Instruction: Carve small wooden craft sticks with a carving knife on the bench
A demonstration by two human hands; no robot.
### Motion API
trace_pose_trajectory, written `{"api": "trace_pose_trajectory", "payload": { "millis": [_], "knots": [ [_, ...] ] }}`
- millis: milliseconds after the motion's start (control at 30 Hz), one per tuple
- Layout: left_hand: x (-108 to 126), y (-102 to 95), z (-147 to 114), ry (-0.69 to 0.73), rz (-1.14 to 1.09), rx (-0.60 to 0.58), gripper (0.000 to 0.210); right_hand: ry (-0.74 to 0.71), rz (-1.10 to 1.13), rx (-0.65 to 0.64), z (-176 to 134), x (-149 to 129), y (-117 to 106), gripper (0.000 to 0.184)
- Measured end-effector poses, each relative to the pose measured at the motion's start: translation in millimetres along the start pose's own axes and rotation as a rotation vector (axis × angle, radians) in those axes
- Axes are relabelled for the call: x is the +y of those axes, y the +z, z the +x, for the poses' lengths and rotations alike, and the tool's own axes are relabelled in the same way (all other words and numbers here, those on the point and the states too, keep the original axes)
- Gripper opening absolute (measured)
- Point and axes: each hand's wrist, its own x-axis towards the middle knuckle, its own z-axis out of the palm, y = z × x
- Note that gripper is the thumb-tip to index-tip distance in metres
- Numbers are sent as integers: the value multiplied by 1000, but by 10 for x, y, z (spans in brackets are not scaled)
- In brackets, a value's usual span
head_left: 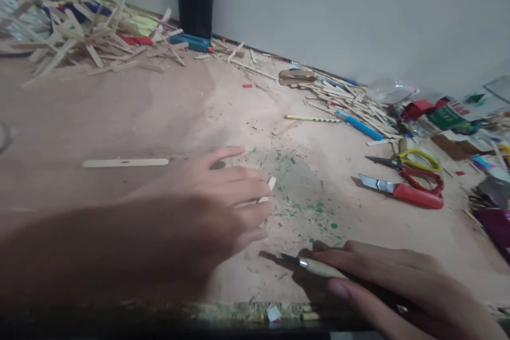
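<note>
My left hand [227, 196] lies palm down on the worktable with its fingers stretched out and apart. Pale pieces of craft stick [272, 183] poke out from under and between those fingers, mostly hidden. In my right hand [406, 281], near the front edge, is a craft knife [324, 269] with a light handle, gripped between thumb and fingers. Its blade points left, towards my left hand's little finger, and is apart from it. A whole craft stick [125, 163] with a dark mark at its middle rests behind my left wrist.
Right of my hands lie a red utility knife [418, 196] and scissors [420, 161] with yellow and red handles. Farther back are a blue pen-like tool [360, 126], a patterned pencil [311, 118] and piled sticks [350, 98]. Another stick heap [79, 37] fills the back left.
</note>
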Motion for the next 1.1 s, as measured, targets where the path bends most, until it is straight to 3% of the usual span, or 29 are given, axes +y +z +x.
{"api": "trace_pose_trajectory", "payload": {
  "millis": [133, 267, 400, 500, 700, 900, 1100],
  "knots": [
    [-27, -20, -1, 41, -36, 29, 34, 49, -42, 53, -82, 5, 34, 31],
    [-129, -16, -22, 107, -42, 18, 47, 83, -64, 111, -143, -1, 42, 35],
    [-244, 21, -71, 92, 6, -6, 71, 55, -55, 43, -108, -1, -35, 30],
    [-269, 41, -104, 74, 36, -86, 75, 46, -50, -9, -64, -3, -40, 27],
    [-244, -70, -58, 136, 117, -105, 52, 53, 62, 97, -46, -5, 70, 28],
    [-102, -49, 24, 111, -21, -71, 27, 49, -57, -7, -18, -58, -9, 29],
    [42, -96, 15, 9, -152, -97, 20, 44, -42, -14, 3, -68, 23, 30]
  ]
}}
